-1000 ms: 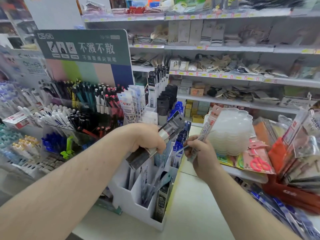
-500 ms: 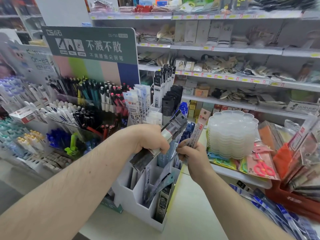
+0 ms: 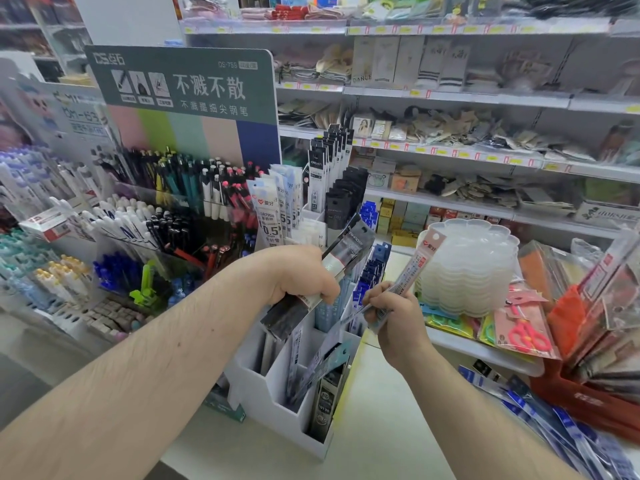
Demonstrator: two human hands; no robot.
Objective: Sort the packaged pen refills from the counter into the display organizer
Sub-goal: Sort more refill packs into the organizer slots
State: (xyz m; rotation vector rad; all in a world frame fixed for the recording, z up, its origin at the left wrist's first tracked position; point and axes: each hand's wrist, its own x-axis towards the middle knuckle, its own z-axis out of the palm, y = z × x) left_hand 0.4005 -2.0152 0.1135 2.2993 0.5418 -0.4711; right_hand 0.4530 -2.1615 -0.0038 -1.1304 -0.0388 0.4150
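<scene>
Head view: white display organizer (image 3: 277, 403) on the counter (image 3: 374, 427), slots partly filled. Left hand (image 3: 298, 277) grips a bundle of dark refill packs (image 3: 346, 252) above it; right hand (image 3: 391, 311) pinches one pink-topped refill pack (image 3: 415, 268), tilted, just beside the slots. Risk — the left bundle could slip and fan out, or the thin pack snag a divider.

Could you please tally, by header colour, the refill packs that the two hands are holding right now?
Black-headed refill bundle, gripped by the left hand: 1 bundle; how many packs are in it cannot be told.
Pink-headed refill pack, gripped by the right hand: 1.
Total in hand: 2 items, both held above the white organizer.
</scene>
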